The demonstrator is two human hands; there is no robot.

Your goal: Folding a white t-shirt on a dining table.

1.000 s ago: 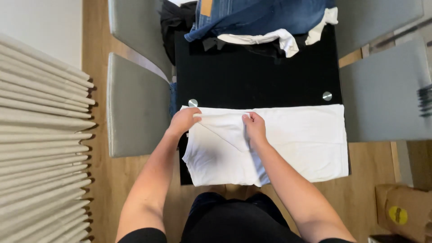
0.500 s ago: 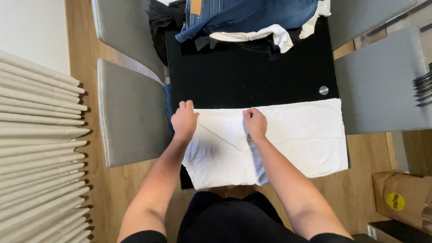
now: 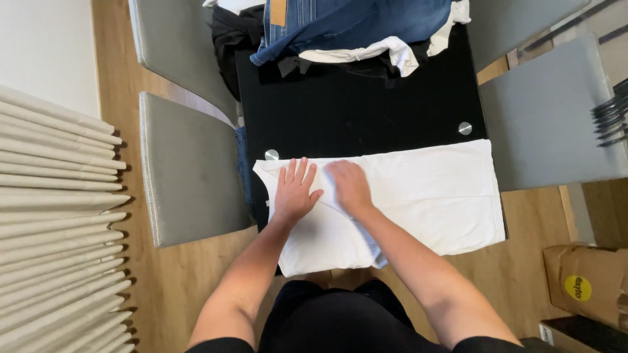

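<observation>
The left hand (image 3: 294, 191) lies flat with its fingers spread and straight, palm down on the white cotton garment (image 3: 418, 196), grasping nothing. The right hand (image 3: 348, 186) lies just beside it, also palm down on the cloth; its fingers look loosely together and it is slightly blurred, so whether it pinches any fabric cannot be told. Both hands press on the left portion of the garment, where a diagonal fold edge runs beneath them, and the two hands are nearly touching.

The garment lies spread across the near edge of the glossy black rectangular table (image 3: 366, 108), stretching well to the right of the hands and hanging slightly over the table's near side. Beyond the hands, at the far end of the table, lies a heap of clothes: blue denim jeans (image 3: 353, 19) on top of a crumpled white cloth (image 3: 386, 51) and some black fabric (image 3: 229, 36). Two round metal fittings show on the tabletop just past the garment.

Grey upholstered chairs (image 3: 186, 170) stand to the left of the hands and another to the right. The floor is light wood. A pleated cream curtain (image 3: 52, 222) hangs far to the left, and a brown paper bag (image 3: 585, 287) stands on the floor to the lower right.
</observation>
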